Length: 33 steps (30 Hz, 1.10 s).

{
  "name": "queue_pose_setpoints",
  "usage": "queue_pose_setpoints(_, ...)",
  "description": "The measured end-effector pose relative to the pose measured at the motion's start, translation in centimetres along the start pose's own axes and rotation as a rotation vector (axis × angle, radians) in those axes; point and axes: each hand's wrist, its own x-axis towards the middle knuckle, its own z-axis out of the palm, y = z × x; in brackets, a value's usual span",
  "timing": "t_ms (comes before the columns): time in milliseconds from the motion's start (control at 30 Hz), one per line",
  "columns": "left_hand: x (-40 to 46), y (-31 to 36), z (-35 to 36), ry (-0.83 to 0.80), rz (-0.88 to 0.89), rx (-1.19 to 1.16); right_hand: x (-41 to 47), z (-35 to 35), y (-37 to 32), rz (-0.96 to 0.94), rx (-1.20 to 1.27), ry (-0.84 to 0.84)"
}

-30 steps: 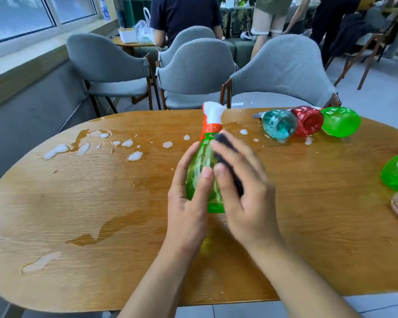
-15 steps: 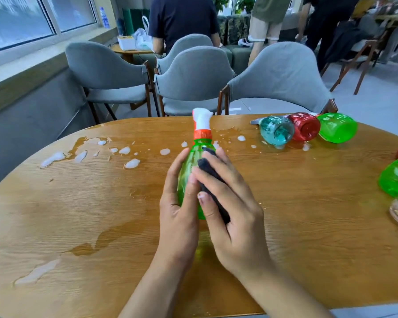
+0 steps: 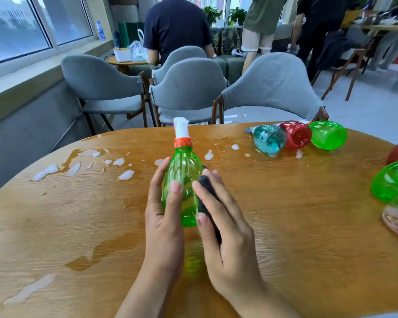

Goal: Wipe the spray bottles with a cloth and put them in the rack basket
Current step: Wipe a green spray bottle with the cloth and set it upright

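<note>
1. Two hands at one green spray bottle (image 3: 182, 180), upright on the wooden table (image 3: 285, 226), mid-table, just in front of the viewer.
2. Left hand (image 3: 164, 226): curled round the bottle's left side, thumb across the front, gripping it.
3. Right hand (image 3: 228, 237): fingers lightly bent, pinning a dark cloth (image 3: 206, 198) against the bottle's right side.
4. White nozzle (image 3: 180, 128) above an orange collar (image 3: 182, 142); no readable label or writing.
5. Teal bottle (image 3: 269, 138), red bottle (image 3: 296, 134) and another green bottle (image 3: 327, 135) lying side by side at the far edge, foam blobs (image 3: 125, 175) to the left.

Café-like lounge: grey chairs (image 3: 189, 88), wooden tables (image 3: 55, 226), sofa (image 3: 230, 65).
</note>
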Motion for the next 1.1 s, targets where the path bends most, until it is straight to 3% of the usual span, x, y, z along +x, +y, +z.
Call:
queue_pose_setpoints(100,-0.9,0.1,0.8,-0.084,0.052,0.053,2.3,-1.0,0.5,-0.011,0.014,0.013)
queue_pose_setpoints(267,-1.5,-0.1,1.2,-0.121,0.013,0.093,4.0,-1.6,2.5,0.441,0.367,0.109)
queue_pose_setpoints(333,-1.0,-0.2,0.8,-0.043,-0.004,0.056,2.5,-0.8,2.0,0.467,0.345,0.089)
queue_pose_setpoints(467,0.2,-0.6,-0.5,0.102,-0.057,-0.027,-0.6,0.9,-0.3,0.192,0.100,-0.003)
queue_pose_setpoints(567,-0.3,-0.4,0.0,0.014,-0.062,-0.045,0.1,0.8,-0.7,-0.066,-0.001,-0.059)
queue_pose_setpoints(633,-1.0,-0.2,0.7,-0.068,-0.042,-0.017,1.5,0.1,-0.6,-0.083,0.002,-0.026)
queue_pose_setpoints(800,-1.5,-0.3,1.3,-0.104,-0.039,0.005,4.0,-1.6,0.9,0.179,0.172,0.068)
queue_pose_setpoints(933,-1.5,0.0,1.2,-0.084,-0.049,-0.088,3.5,-1.1,2.4,0.532,0.548,0.072)
queue_pose_setpoints(1100,-0.9,0.0,1.3,-0.020,0.021,0.000,1.4,-0.5,1.6,0.660,0.646,0.135)
